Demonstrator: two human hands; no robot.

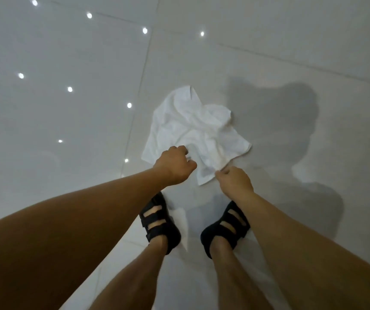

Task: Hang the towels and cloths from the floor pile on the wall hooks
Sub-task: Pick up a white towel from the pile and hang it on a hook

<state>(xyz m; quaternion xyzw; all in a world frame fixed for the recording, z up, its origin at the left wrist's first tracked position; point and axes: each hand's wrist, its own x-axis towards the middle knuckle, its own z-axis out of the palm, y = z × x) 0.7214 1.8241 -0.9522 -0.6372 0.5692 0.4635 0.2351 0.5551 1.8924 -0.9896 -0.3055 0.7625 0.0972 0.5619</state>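
To my left I saw bare glossy floor point(45, 130) dotted with light reflections. The left hand point(175, 164) curled over the near left edge of the crumpled white cloth point(197, 130), which lay on the tiles just ahead of the black sandals point(159, 222). I couldn't tell if it gripped. The right hand point(233, 180) pinched the cloth's near corner. Shadowed floor lay open to the right.

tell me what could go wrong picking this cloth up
1. The right hand pinches only the near edge of the crumpled white cloth. Whether the left hand grips it is unclear, so it may slip or drag when lifted.
2. The tiled floor looks glossy and the sandals stand close: a trailing end could get stepped on.
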